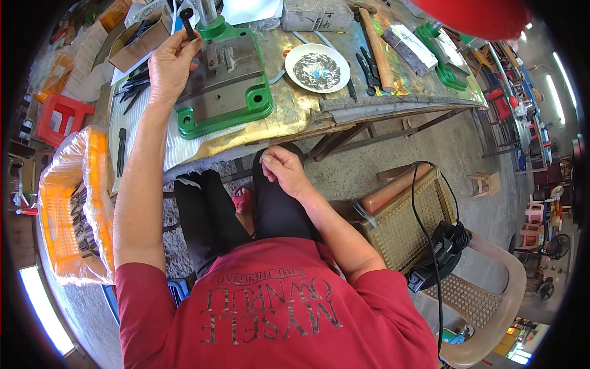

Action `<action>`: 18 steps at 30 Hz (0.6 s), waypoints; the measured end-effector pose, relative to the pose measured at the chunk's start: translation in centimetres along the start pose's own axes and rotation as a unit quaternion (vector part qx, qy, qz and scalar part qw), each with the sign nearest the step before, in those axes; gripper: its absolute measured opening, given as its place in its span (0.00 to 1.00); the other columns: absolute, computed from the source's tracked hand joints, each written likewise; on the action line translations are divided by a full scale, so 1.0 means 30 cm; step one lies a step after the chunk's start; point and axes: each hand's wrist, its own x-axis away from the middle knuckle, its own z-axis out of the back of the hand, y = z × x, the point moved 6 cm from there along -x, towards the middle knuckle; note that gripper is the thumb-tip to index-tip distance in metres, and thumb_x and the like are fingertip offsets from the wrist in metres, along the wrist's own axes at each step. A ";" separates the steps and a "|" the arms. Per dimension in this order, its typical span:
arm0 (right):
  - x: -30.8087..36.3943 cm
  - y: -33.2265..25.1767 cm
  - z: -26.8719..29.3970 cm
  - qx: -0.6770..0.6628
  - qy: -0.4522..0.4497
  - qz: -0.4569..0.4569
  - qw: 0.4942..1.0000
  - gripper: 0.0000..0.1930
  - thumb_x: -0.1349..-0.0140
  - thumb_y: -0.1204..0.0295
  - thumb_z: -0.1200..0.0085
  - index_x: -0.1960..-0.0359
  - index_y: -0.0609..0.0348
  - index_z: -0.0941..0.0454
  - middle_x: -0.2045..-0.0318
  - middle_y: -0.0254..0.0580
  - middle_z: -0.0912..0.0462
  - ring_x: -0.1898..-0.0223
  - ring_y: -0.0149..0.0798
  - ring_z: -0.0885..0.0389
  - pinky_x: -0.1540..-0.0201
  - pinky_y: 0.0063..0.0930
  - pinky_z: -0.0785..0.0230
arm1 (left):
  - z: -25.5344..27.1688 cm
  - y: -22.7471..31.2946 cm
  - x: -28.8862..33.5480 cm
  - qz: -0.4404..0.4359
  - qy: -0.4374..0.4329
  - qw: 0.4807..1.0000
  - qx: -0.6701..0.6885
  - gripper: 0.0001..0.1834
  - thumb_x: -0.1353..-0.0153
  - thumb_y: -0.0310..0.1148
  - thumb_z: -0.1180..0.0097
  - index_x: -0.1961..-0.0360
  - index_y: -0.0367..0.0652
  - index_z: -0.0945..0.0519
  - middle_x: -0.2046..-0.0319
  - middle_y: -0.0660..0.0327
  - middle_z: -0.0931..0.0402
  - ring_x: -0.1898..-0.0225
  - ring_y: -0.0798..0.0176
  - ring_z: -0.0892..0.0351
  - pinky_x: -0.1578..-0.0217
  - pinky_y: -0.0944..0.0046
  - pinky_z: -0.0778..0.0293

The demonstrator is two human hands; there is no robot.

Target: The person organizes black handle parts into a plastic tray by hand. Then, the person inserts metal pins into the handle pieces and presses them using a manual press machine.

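The left hand (169, 64) is raised over the far left of the surface (295, 114), fingers pinching a small dark metal part (187, 13) at its lower end. The part's long axis runs roughly upright, tilted slightly away from the person; its exact shape is hard to read at this distance. It sits just left of the press column (208, 12) and above the rear edge of the green bench press (224, 86), whose grey plate lies immediately right of the fingers. The left hand is clearly the nearer hand to the press.

The right hand (284, 171) rests on the person's knee below the surface edge, well apart from the press, fingers loosely curled together and holding nothing visible.

Surrounding items:
- A cardboard box (138, 40) of dark parts just left of the left hand.
- More dark parts (132, 92) loose on a white cloth under the wrist.
- A white plate (317, 67) of metal scraps right of the press.
- A wooden-handled hammer (376, 49) farther right.
- An orange crate (74, 209) on the floor at left.

The column stands closest to the held part's path.
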 end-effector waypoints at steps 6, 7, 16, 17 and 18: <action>-0.005 0.013 0.011 -0.030 -0.011 -0.001 0.999 0.08 0.42 0.67 0.56 0.72 0.59 0.31 0.82 0.30 0.31 0.82 0.22 0.35 0.80 0.13 0.42 | -0.001 -0.006 -0.005 -0.004 -0.001 1.000 -0.014 0.11 0.49 0.33 0.46 0.64 0.45 0.24 0.75 0.71 0.26 0.72 0.80 0.28 0.78 0.78 0.31; -0.005 0.010 0.010 -0.031 -0.009 -0.002 0.999 0.08 0.42 0.67 0.56 0.72 0.59 0.31 0.82 0.30 0.31 0.82 0.22 0.35 0.80 0.13 0.42 | 0.002 -0.002 -0.006 -0.006 -0.003 1.000 -0.015 0.11 0.49 0.33 0.46 0.64 0.45 0.24 0.75 0.70 0.26 0.72 0.79 0.28 0.78 0.78 0.31; 0.006 -0.030 0.049 -0.046 0.006 0.022 0.999 0.07 0.42 0.70 0.56 0.74 0.61 0.31 0.85 0.32 0.32 0.84 0.23 0.37 0.82 0.15 0.44 | 0.001 0.003 -0.011 -0.009 0.005 1.000 -0.022 0.10 0.49 0.34 0.46 0.65 0.45 0.23 0.77 0.69 0.26 0.76 0.78 0.30 0.79 0.76 0.31; 0.019 -0.033 0.089 -0.092 0.046 0.034 0.994 0.07 0.43 0.71 0.56 0.74 0.61 0.31 0.85 0.33 0.32 0.85 0.24 0.37 0.83 0.15 0.45 | -0.004 0.000 -0.009 -0.001 0.005 1.000 -0.017 0.09 0.49 0.34 0.47 0.66 0.45 0.23 0.78 0.69 0.26 0.77 0.79 0.30 0.80 0.76 0.31; 0.024 -0.028 0.117 -0.141 0.080 0.045 0.986 0.06 0.43 0.72 0.56 0.74 0.62 0.31 0.85 0.35 0.32 0.85 0.24 0.37 0.84 0.16 0.46 | 0.005 0.000 -0.006 0.006 0.008 1.000 -0.017 0.09 0.49 0.34 0.47 0.66 0.45 0.23 0.79 0.69 0.26 0.78 0.79 0.31 0.80 0.76 0.31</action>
